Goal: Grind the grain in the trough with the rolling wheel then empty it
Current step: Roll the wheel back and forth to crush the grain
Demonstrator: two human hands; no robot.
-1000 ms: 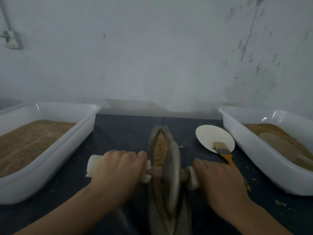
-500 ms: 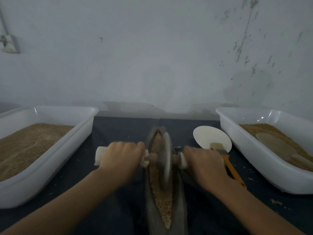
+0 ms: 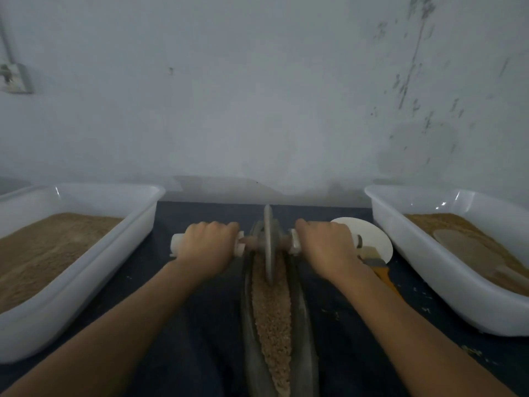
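Fingers of our left hand [image 3: 207, 247] curl fully round the white left handle [image 3: 178, 244] of the wheel [image 3: 268, 242], and those of our right hand [image 3: 326, 247] wrap the right handle [image 3: 294, 242] the same way. We see the wheel standing upright on its edge at the far end of the trough [image 3: 303, 325], its rim down in the grain [image 3: 272, 319]. That narrow dark trough runs from the wheel toward us along the dark table [image 3: 200, 339] and holds a long strip of coarse tan grain.

On our left sits a white tub [image 3: 86, 270] filled with fine brown meal [image 3: 43, 247]. On our right a second white tub [image 3: 446, 287] holds brown grain with a pale scoop [image 3: 469, 253] lying on it. Between the trough and that tub we see a white dish [image 3: 372, 239] and a brush [image 3: 380, 267] with an orange handle resting across its near edge, partly hidden by our right wrist.
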